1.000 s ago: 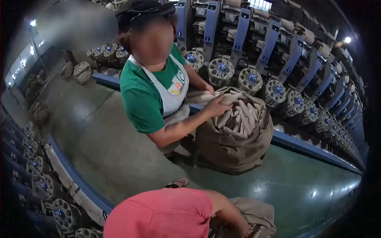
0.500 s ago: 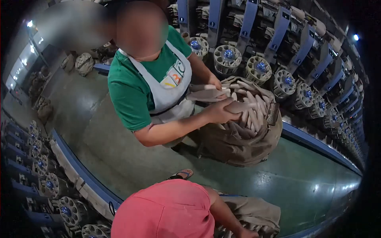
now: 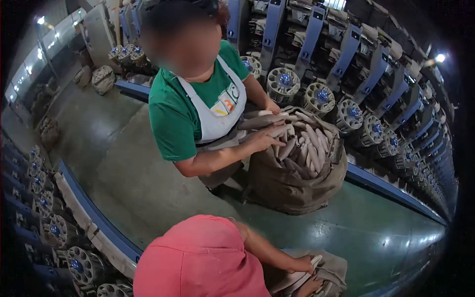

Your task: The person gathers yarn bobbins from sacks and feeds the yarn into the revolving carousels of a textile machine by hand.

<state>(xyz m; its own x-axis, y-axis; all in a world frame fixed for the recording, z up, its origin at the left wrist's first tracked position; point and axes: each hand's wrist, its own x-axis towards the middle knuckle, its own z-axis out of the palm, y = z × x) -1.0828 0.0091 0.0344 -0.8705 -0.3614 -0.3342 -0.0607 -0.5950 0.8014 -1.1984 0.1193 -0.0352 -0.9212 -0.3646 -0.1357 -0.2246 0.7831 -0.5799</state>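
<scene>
At the bottom right, beyond a pink sleeve, my left hand is closed round tapered yarn bobbins with pale tips. Just below it my right hand, partly cut off by the frame edge, has its fingers closed about bobbins too; how many is hidden. Both hands are over a brown cloth sack holding more bobbins. Across from me, a co-worker in a green shirt and grey-white apron has both hands on yarn bobbins above a larger full sack.
Winding machines with blue uprights and round bobbin magazines line the right side. Another machine row stands at left behind a blue rail. Sacks sit at the far left on the green floor.
My left hand has risen from the sack and now shows bobbins in its grip; my right hand has come into view. The co-worker's near hand has shifted back with its bobbins. The view has moved slightly.
</scene>
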